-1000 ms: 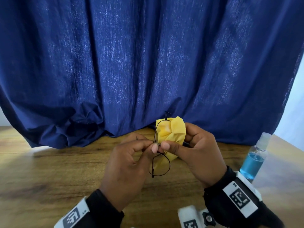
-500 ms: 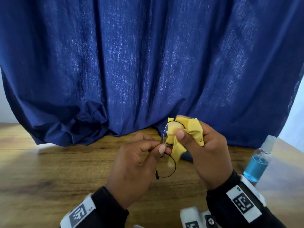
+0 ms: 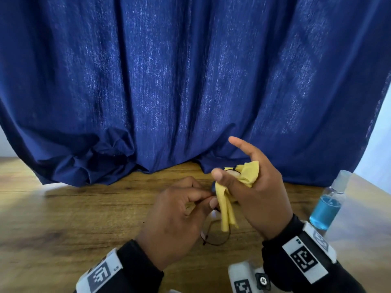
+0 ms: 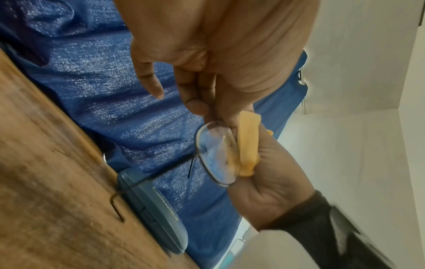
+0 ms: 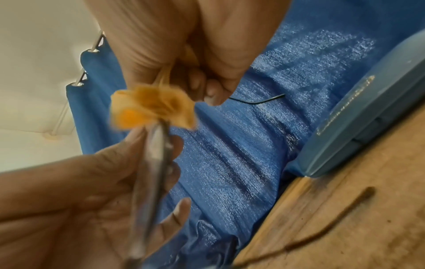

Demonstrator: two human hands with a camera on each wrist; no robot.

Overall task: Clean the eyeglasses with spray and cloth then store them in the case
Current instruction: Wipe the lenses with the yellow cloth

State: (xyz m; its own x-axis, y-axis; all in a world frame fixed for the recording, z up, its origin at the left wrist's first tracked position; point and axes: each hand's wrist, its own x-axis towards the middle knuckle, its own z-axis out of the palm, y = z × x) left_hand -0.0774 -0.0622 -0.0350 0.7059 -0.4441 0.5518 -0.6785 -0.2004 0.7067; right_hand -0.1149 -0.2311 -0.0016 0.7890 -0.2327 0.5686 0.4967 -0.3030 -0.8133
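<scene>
While the left hand (image 3: 179,216) pinches the thin wire eyeglasses (image 4: 217,152) at the bridge, the right hand (image 3: 254,187) grips the soft yellow cloth (image 3: 227,210) against one round lens. Rub in light circles, supporting the rim. Beyond the fingers (image 3: 218,175), the rigid blue case (image 5: 368,109) lies on the wooden counter (image 3: 63,218); the clear spray bottle (image 3: 328,206) stands right.

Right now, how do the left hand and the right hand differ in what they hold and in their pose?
The left hand pinches the eyeglasses at the frame, while the right hand holds the yellow cloth against one lens. The left hand's fingers are all curled; the right hand's index finger sticks out straight. The left hand sits lower, the right hand higher. Both are above the wooden table.
</scene>
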